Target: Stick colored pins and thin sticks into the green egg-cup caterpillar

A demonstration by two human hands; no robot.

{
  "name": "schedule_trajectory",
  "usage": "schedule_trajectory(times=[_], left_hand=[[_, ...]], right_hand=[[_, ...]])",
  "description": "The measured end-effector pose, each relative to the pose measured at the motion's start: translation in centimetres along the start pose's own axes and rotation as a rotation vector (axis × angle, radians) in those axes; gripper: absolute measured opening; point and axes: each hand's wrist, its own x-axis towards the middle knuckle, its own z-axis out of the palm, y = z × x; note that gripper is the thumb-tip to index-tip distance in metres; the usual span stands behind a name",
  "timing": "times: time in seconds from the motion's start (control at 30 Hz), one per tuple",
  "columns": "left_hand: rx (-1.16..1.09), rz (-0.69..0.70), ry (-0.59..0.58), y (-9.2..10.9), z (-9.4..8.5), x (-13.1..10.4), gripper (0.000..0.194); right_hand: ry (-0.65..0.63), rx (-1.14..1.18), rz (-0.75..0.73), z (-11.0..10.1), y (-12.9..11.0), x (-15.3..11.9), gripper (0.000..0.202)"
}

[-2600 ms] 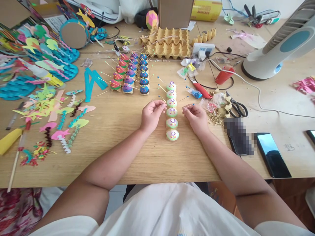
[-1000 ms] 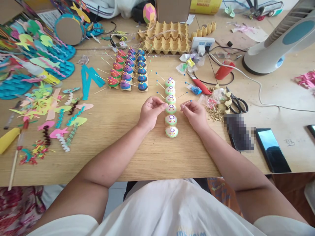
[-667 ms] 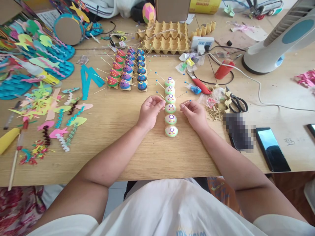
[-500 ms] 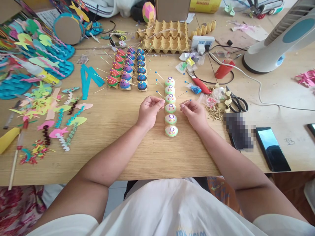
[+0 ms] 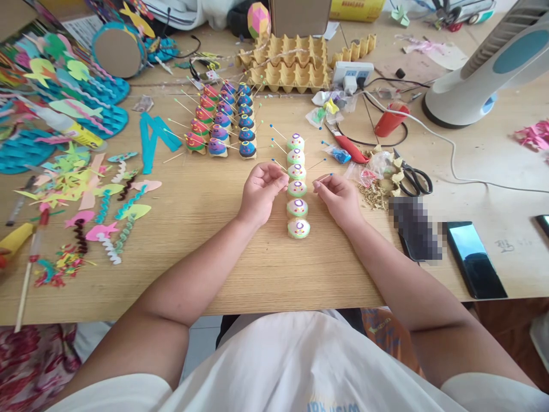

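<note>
A strip of white, green-rimmed egg-carton cups (image 5: 297, 188) runs away from me, with purple rings on top. Thin blue-tipped sticks poke out from both sides of its far cups. My left hand (image 5: 262, 191) is closed in a pinch at the strip's left side, its fingertips by the third and fourth cups; whatever is in the pinch is hidden. On the other side, my right hand (image 5: 338, 197) pinches a blue-tipped stick (image 5: 323, 178) that points toward the strip.
Red, purple and blue painted cup strips (image 5: 221, 131) stand beyond my left hand. Paper fish and scraps (image 5: 107, 212) cover the left side. Black-handled scissors (image 5: 414, 177), phones (image 5: 474, 260) and a fan (image 5: 476, 86) are on the right. Another person's hand (image 5: 4, 256) shows at the left edge.
My left hand has shifted slightly upward and toward the strip. My right hand has hardly moved. Another person's fingers have come in at the left edge by the yellow object.
</note>
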Motion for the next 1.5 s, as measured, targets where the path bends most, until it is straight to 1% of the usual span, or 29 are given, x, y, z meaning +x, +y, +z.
schedule_trajectory(times=[0.17, 0.27, 0.47, 0.57, 0.67, 0.73, 0.9, 1.1, 1.37, 1.5], left_hand=[[-0.044, -0.084, -0.029, 0.3, 0.0, -0.1, 0.047], [-0.067, -0.119, -0.016, 0.5, 0.1, -0.2, 0.042], [-0.17, -0.182, 0.001, 0.9, 0.2, -0.2, 0.036], [-0.2, -0.241, 0.007, 1.2, 0.1, -0.1, 0.029], [-0.202, -0.312, 0.014, 1.6, -0.1, 0.1, 0.015], [-0.194, -0.34, 0.01, 1.8, -0.2, 0.2, 0.011], [-0.194, -0.372, -0.013, 2.0, -0.2, 0.3, 0.018], [-0.231, -0.402, 0.005, 2.1, -0.1, 0.2, 0.024], [-0.313, -0.445, 0.028, 2.7, 0.4, -0.1, 0.013], [-0.288, -0.433, 0.029, 2.6, 0.1, 0.1, 0.009]], right_hand=[[-0.004, -0.003, 0.002, 0.0, -0.2, 0.0, 0.036], [-0.006, -0.01, 0.002, 0.0, -0.3, 0.0, 0.037], [-0.005, 0.005, -0.006, 0.0, -0.1, 0.0, 0.033], [-0.008, 0.003, -0.002, 0.0, -0.1, 0.0, 0.032], [-0.006, 0.008, -0.005, 0.0, -0.1, 0.0, 0.031], [-0.004, 0.012, -0.008, 0.0, -0.1, 0.0, 0.031], [-0.006, 0.003, -0.004, 0.0, -0.1, 0.1, 0.031], [-0.004, 0.006, -0.003, 0.0, 0.0, 0.0, 0.032], [-0.003, -0.001, 0.007, 0.1, 0.0, 0.0, 0.034], [0.0, 0.014, 0.008, 0.1, 0.0, 0.0, 0.032]])
